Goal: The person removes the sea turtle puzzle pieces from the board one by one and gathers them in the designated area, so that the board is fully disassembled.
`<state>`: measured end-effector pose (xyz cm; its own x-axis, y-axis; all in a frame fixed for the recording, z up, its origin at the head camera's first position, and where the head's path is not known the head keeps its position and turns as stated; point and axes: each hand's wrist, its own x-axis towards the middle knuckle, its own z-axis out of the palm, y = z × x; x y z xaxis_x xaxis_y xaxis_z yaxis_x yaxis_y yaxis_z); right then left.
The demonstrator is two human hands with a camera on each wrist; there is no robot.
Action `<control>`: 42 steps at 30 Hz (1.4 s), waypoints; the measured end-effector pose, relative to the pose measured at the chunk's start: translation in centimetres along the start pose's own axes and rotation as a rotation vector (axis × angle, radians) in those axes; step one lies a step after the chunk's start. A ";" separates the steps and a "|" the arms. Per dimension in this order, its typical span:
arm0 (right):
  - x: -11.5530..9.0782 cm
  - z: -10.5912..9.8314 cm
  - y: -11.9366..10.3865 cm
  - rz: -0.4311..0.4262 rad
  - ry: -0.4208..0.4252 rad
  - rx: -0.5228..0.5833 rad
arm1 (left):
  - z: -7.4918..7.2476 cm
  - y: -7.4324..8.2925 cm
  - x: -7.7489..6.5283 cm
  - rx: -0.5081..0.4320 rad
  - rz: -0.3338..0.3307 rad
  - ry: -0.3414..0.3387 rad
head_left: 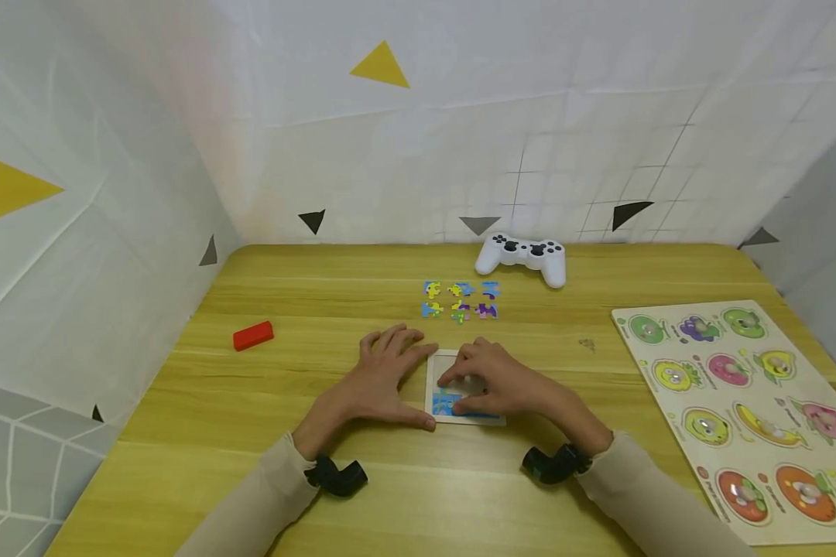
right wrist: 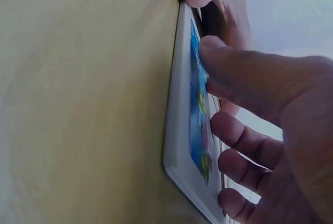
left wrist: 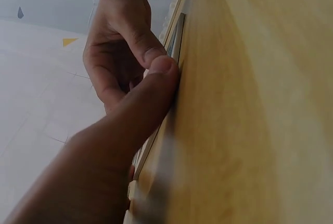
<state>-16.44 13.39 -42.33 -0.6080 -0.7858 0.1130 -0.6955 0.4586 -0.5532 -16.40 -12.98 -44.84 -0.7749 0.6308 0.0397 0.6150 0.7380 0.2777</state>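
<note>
While the left hand [head_left: 386, 379] spreads its fingers wide at the left side of the white puzzle frame [head_left: 429, 387], its thumb at the near corner, the right hand [head_left: 498, 377] is bent over the inside. The right thumb touches the blue pieces [head_left: 446, 402], which lie along the near edge; whether its fingers pinch a piece, one cannot tell. On the wooden table [head_left: 320, 294], six loose pieces [head_left: 460, 309] lie beyond the frame, in two rows, nearer than a white controller [head_left: 521, 252].
</note>
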 end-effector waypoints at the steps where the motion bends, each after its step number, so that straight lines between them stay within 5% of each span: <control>1: 0.0 0.0 0.0 0.000 0.000 0.002 | 0.0 0.0 0.0 -0.001 0.000 0.004; 42: 0.0 0.4 -0.7 0.080 -0.006 0.152 | 0.0 -0.1 0.1 -0.032 -0.003 0.020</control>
<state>-15.84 12.95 -42.28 -0.6562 -0.7523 0.0587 -0.5789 0.4520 -0.6786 -16.50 -13.02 -44.81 -0.7796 0.6237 0.0576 0.6080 0.7314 0.3088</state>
